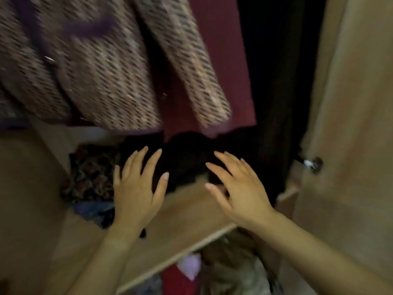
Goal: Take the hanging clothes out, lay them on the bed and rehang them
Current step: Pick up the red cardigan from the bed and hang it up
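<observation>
A brown patterned knit garment (102, 77) hangs in the wardrobe at upper left, its sleeve drooping toward the middle. Behind it hangs a maroon garment (225, 67). On the wooden shelf (187, 216) below lies a black heap of cloth (185, 162). My left hand (136, 190) hovers over the heap's left edge, fingers spread, holding nothing. Over the heap's right edge, my right hand (238, 188) is also spread and empty. The view is blurred by motion.
A dark patterned cloth (91, 173) and a blue one (93, 211) lie left of the black heap. The wardrobe door (348, 124) with a metal lock (312, 163) stands open at right. Below the shelf sit more clothes (212, 271), red, white and tan.
</observation>
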`<state>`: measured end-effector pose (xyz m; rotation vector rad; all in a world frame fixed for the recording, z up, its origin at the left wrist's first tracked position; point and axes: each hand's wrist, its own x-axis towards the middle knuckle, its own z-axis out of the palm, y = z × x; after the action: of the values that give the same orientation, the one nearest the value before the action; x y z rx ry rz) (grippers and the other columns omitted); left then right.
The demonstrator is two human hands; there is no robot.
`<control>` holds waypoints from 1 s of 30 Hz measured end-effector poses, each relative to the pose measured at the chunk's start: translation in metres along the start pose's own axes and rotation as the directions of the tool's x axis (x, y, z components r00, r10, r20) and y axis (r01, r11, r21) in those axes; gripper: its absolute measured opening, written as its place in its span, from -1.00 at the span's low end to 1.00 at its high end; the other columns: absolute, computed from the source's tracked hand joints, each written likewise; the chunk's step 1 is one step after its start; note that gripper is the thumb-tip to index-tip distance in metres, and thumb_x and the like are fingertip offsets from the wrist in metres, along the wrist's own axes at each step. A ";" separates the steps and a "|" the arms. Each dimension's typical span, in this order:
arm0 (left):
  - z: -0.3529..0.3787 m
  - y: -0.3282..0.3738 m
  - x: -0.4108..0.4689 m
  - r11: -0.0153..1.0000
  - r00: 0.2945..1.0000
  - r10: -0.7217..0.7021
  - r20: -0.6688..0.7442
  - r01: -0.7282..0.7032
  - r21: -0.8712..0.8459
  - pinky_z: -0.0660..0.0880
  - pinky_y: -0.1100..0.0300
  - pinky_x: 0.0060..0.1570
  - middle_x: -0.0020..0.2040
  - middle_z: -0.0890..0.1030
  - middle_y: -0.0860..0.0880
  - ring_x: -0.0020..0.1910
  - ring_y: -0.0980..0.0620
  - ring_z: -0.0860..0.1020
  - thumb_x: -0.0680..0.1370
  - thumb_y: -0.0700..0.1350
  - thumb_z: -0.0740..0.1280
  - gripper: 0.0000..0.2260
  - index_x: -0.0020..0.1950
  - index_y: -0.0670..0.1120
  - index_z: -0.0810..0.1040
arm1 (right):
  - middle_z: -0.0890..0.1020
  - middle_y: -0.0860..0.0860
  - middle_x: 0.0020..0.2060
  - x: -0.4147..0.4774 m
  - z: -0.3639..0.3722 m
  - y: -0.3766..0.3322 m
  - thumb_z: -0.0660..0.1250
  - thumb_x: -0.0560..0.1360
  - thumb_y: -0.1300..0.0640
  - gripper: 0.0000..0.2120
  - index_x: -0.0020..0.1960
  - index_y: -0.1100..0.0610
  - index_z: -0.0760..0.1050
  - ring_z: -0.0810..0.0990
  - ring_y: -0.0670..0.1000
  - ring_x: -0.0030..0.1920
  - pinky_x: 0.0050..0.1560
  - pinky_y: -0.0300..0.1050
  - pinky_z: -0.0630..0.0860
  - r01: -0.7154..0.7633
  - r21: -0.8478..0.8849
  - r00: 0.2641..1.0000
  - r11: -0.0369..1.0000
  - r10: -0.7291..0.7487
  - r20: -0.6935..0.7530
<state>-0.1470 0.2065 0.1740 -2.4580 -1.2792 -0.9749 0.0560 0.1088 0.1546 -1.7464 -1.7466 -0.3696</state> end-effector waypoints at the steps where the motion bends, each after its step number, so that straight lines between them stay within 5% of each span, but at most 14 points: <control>1: 0.009 0.021 -0.018 0.999 0.999 0.032 0.030 -0.031 -0.029 0.21 -0.29 0.29 0.41 0.38 -0.12 0.40 -0.16 0.31 0.55 0.16 0.04 -0.51 0.43 0.00 0.34 | 0.40 0.06 0.38 -0.036 -0.005 0.013 -0.03 0.56 -0.22 -0.47 0.32 0.05 0.45 0.33 0.09 0.41 0.38 0.12 0.25 -0.070 -0.002 0.997 0.998 0.070 0.032; 5: 0.047 0.118 -0.088 0.964 0.959 0.232 0.162 -0.205 -0.169 0.28 -0.28 0.25 0.36 0.43 -0.16 0.34 -0.16 0.35 0.53 0.13 0.07 -0.53 0.41 0.02 0.30 | 0.47 0.13 0.32 -0.172 -0.042 0.060 -0.07 0.56 -0.25 -0.43 0.27 0.08 0.48 0.42 0.16 0.33 0.28 0.22 0.33 -0.322 -0.112 0.931 0.940 0.336 0.139; 8: 0.074 0.201 -0.133 0.891 0.867 0.418 0.271 -0.334 -0.307 0.33 -0.24 0.21 0.33 0.46 -0.16 0.30 -0.15 0.36 0.51 0.14 0.10 -0.54 0.37 0.01 0.31 | 0.48 0.15 0.30 -0.266 -0.080 0.084 -0.14 0.56 -0.27 -0.38 0.27 0.08 0.48 0.44 0.20 0.31 0.27 0.25 0.33 -0.516 -0.168 0.826 0.840 0.540 0.162; 12: 0.093 0.308 -0.182 0.718 0.652 0.678 0.341 -0.485 -0.499 0.35 -0.23 0.19 0.34 0.46 -0.12 0.31 -0.12 0.36 0.49 0.15 0.14 -0.53 0.37 0.04 0.34 | 0.41 0.09 0.37 -0.377 -0.135 0.095 -0.04 0.55 -0.27 -0.45 0.34 0.02 0.41 0.36 0.17 0.37 0.34 0.21 0.25 -0.722 -0.264 0.641 0.639 0.762 0.091; 16: 0.096 0.406 -0.223 0.463 0.399 0.877 0.265 -0.561 -0.686 0.30 -0.22 0.25 0.40 0.41 -0.08 0.37 -0.11 0.34 0.53 0.17 0.07 -0.53 0.43 0.09 0.29 | 0.40 0.10 0.37 -0.465 -0.180 0.091 0.00 0.54 -0.26 -0.46 0.33 0.03 0.43 0.35 0.16 0.38 0.34 0.22 0.29 -0.878 -0.284 0.416 0.386 0.908 -0.052; 23: 0.080 0.554 -0.305 0.053 -0.049 0.994 0.096 -0.551 -0.833 0.21 -0.30 0.29 0.41 0.39 -0.07 0.39 -0.11 0.35 0.56 0.19 0.04 -0.54 0.41 0.07 0.31 | 0.40 0.10 0.38 -0.581 -0.235 0.054 0.00 0.55 -0.26 -0.45 0.31 0.06 0.46 0.35 0.16 0.39 0.34 0.23 0.30 -0.984 -0.149 -0.036 -0.097 0.930 -0.367; 30: 0.054 0.674 -0.400 -0.250 -0.346 0.931 -0.113 -0.382 -0.890 0.32 -0.28 0.25 0.40 0.38 -0.02 0.37 -0.08 0.37 0.58 0.22 -0.03 -0.55 0.42 0.12 0.27 | 0.43 0.10 0.35 -0.671 -0.278 0.027 -0.07 0.55 -0.29 -0.40 0.29 0.08 0.48 0.39 0.19 0.35 0.29 0.24 0.32 -0.884 0.002 -0.401 -0.467 0.756 -0.517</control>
<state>0.2463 -0.4373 -0.0434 -3.0532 1.6536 0.3916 0.0931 -0.5886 -0.0473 -2.5811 0.8162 -0.1477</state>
